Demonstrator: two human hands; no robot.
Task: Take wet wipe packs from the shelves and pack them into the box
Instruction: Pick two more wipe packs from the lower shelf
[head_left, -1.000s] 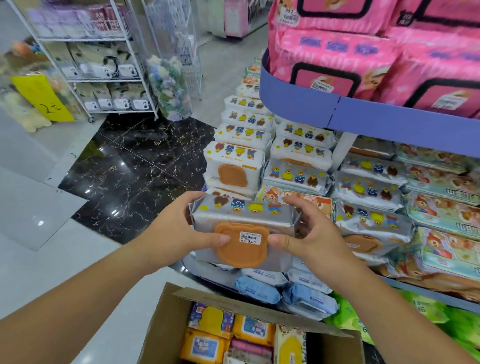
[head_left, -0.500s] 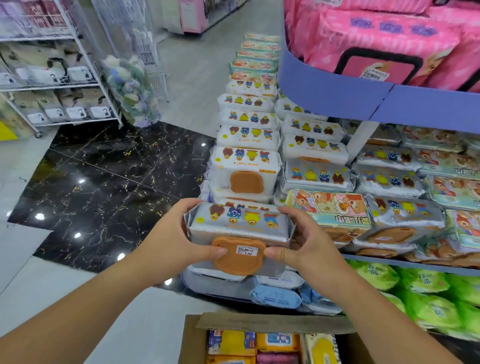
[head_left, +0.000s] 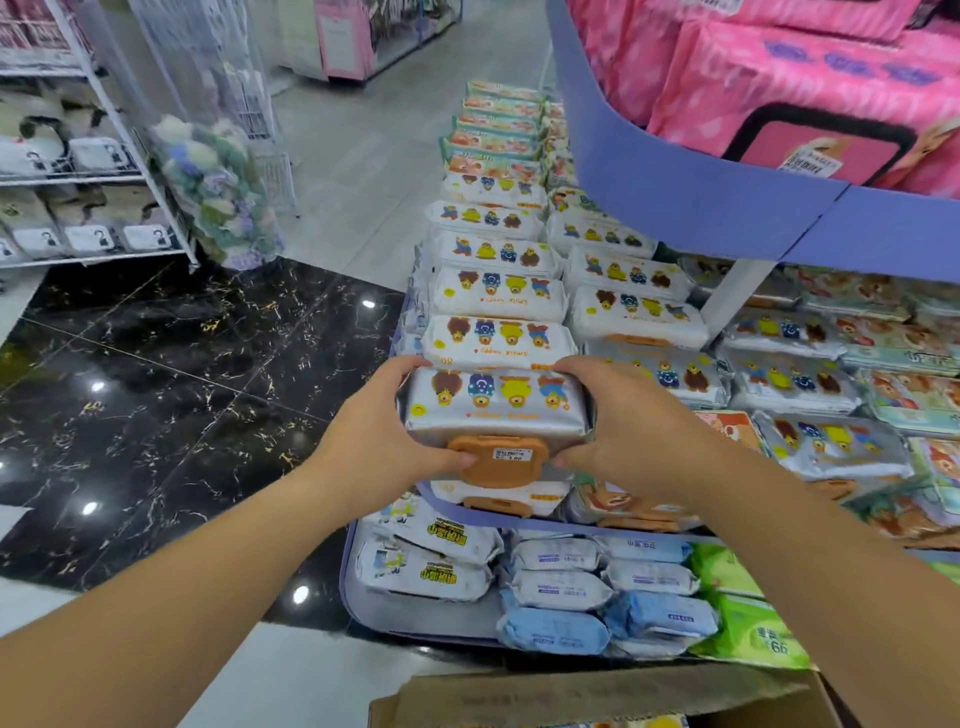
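Gripping the silver wet wipe pack (head_left: 496, 402) at both ends: left hand (head_left: 384, 441) curled round the near-left corner, right hand (head_left: 623, 426) wrapped over the right end, thumbs pressed beside the orange lid (head_left: 493, 465). The pack sits at the front of the middle shelf (head_left: 550, 524), right over another orange-lidded pack (head_left: 496, 500); whether it rests on that one or clears it, I can't tell. The box (head_left: 826, 701) waits low at the bottom edge, mostly its flap (head_left: 571, 693) showing. Now the risks: that foil wrap looks slick, so a loose grip could let it slide out onto the floor (head_left: 156, 415); dragging it forward could pull the pack underneath off the ledge; and the flap leaning over the opening may catch the pack on the way down
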